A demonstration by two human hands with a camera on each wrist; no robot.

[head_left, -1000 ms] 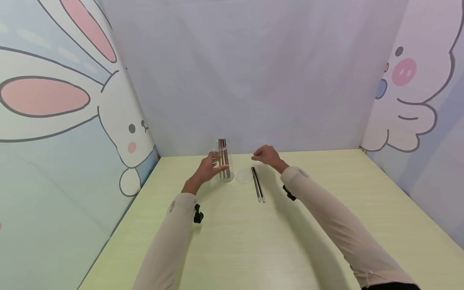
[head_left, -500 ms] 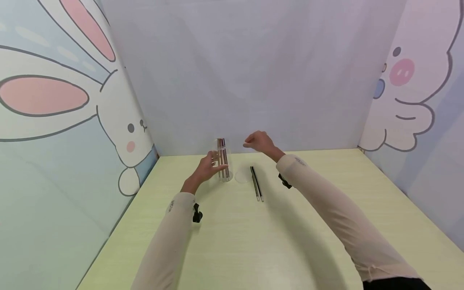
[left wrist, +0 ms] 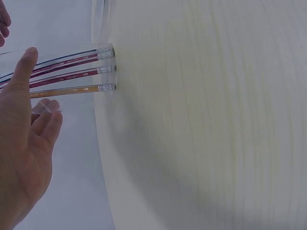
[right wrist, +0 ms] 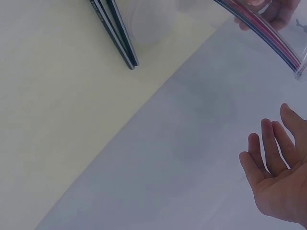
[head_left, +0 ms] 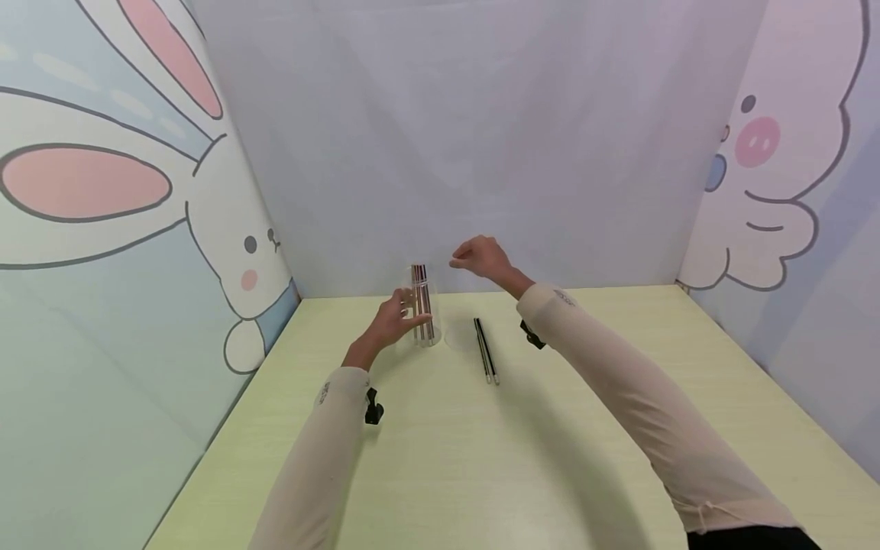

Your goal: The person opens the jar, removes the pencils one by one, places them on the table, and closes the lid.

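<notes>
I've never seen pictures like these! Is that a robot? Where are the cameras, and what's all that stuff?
No robot here: these are a person's own two arms in light sleeves. The wide picture comes from a camera on the person's head, looking forward and down. The two close-up pictures come from cameras worn on the wrists, one for each hand.

The left hand holds a clear container with colored pencils inside, its thumb and fingers around it. The right hand is raised near the container's top, holding nothing I can see. On the table lie two dark pencils and a clear round disc, maybe a lid.
</notes>
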